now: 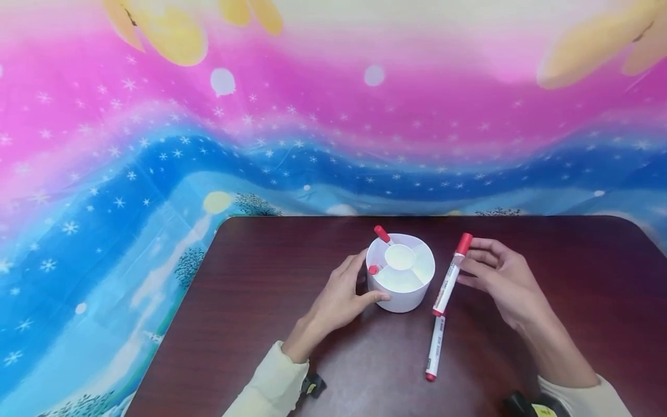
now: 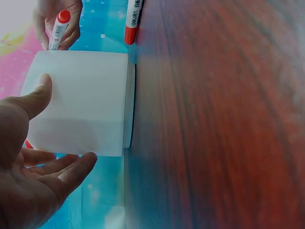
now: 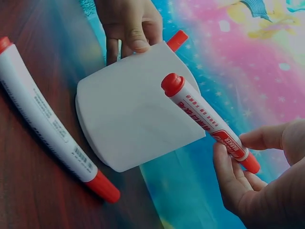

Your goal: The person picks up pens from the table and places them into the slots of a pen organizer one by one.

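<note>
— why does the left hand (image 1: 339, 295) sit round the white divided holder (image 1: 401, 302) that way?
— steadying it, we'd judge: the thumb rests on the near wall, the fingers curve round the side, and the holder stands upright on the dark table (image 1: 260, 289).
— and the right hand (image 1: 502, 281)?
— we see thumb and fingers pinching the held marker (image 1: 449, 286) near its red cap, which seems to leave the barrel clear. it tilts beside the holder, outside it, plug end lower.
— the rest?
— a loose marker (image 1: 435, 347) lies on the table, within easy reach, we'd say. two red-ended markers (image 1: 382, 233) lean inside the holder, propped by its walls; whether they share a compartment we cannot tell.
</note>
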`<state>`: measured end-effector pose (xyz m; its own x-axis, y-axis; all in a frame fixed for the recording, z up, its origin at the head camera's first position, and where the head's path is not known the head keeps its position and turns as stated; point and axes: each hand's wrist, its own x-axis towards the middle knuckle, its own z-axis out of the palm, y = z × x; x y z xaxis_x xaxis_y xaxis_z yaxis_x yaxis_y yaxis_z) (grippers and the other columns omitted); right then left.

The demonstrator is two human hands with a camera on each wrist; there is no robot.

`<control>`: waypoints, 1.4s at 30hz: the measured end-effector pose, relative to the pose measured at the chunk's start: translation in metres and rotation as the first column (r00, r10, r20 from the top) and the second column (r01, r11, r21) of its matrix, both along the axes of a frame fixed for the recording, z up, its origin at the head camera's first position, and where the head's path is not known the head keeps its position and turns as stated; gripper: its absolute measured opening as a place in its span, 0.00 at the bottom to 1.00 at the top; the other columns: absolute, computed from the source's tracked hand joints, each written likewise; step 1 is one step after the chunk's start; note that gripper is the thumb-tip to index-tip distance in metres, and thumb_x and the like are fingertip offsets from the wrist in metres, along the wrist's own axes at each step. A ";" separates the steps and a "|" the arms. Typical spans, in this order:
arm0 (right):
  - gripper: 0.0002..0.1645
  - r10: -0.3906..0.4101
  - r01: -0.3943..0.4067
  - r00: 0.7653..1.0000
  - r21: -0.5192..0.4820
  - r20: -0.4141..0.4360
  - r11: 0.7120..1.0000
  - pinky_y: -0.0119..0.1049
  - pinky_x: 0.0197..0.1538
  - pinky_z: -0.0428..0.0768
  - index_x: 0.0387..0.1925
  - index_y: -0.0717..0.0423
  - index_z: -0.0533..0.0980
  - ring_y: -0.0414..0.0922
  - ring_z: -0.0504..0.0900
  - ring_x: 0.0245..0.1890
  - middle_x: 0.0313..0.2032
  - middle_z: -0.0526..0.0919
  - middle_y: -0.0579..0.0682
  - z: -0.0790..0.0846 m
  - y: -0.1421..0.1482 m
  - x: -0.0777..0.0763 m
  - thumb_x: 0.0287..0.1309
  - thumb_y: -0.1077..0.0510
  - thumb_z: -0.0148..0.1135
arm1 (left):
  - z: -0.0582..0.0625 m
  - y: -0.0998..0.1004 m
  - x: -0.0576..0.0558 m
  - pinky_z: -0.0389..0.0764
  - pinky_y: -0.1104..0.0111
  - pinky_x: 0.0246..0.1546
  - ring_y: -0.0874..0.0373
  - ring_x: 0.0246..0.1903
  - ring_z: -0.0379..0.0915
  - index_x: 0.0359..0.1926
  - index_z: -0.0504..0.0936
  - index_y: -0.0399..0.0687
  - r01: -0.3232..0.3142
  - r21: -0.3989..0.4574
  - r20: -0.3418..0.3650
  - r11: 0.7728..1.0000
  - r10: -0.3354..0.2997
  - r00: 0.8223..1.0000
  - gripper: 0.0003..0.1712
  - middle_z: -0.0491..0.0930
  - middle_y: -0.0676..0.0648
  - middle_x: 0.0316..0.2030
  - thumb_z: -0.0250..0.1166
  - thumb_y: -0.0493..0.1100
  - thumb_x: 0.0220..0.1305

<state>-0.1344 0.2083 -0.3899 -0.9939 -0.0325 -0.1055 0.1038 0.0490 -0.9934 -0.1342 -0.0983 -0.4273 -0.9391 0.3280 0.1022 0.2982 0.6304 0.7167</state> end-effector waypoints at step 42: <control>0.29 -0.114 0.095 0.991 -0.221 -0.073 0.971 0.36 0.43 0.91 0.60 0.49 0.68 0.38 0.89 0.40 0.46 0.83 0.46 0.031 -0.005 -0.014 0.66 0.63 0.74 | -0.003 0.000 -0.002 0.85 0.56 0.65 0.48 0.65 0.79 0.84 0.60 0.55 0.006 0.029 0.010 1.000 -0.006 1.000 0.57 0.76 0.46 0.68 0.81 0.56 0.61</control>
